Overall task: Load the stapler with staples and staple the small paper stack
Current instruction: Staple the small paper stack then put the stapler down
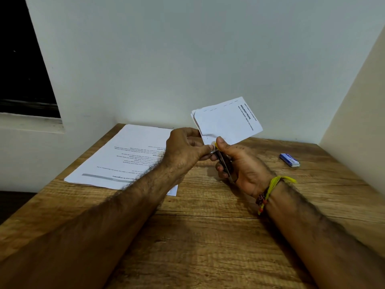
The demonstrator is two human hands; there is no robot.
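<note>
Small paper stack (227,122) held up off the wooden table (208,236), tilted, printed heading "REQUIRED PROPS" readable along its right edge, dashed line along the top edge. Lower left corner of the stack pinched by left hand (185,149), thumb and curled fingers closed on the paper. Right hand (239,165) wrapped around a small dark stapler (224,163), thumb on top near a yellow part at the nose, fingers curled underneath. Stapler nose right at the pinched corner, touching or just beside the paper; hard to tell whether the corner sits inside the mouth, view blocked by thumb and fingers. Both hands close together, nearly touching, above the middle of the table. Larger stack of printed sheets (125,157) lying flat on the table's far left area, text upside down from the camera, partly covered by the left forearm. Small blue staple box (290,160) lying on the table well to the right of the hands, near the right wall. Yellow and red thread bands (268,195) tied round the right wrist. Table pushed into a corner of pale walls (187,59); dark window opening (20,59) upper left.
</note>
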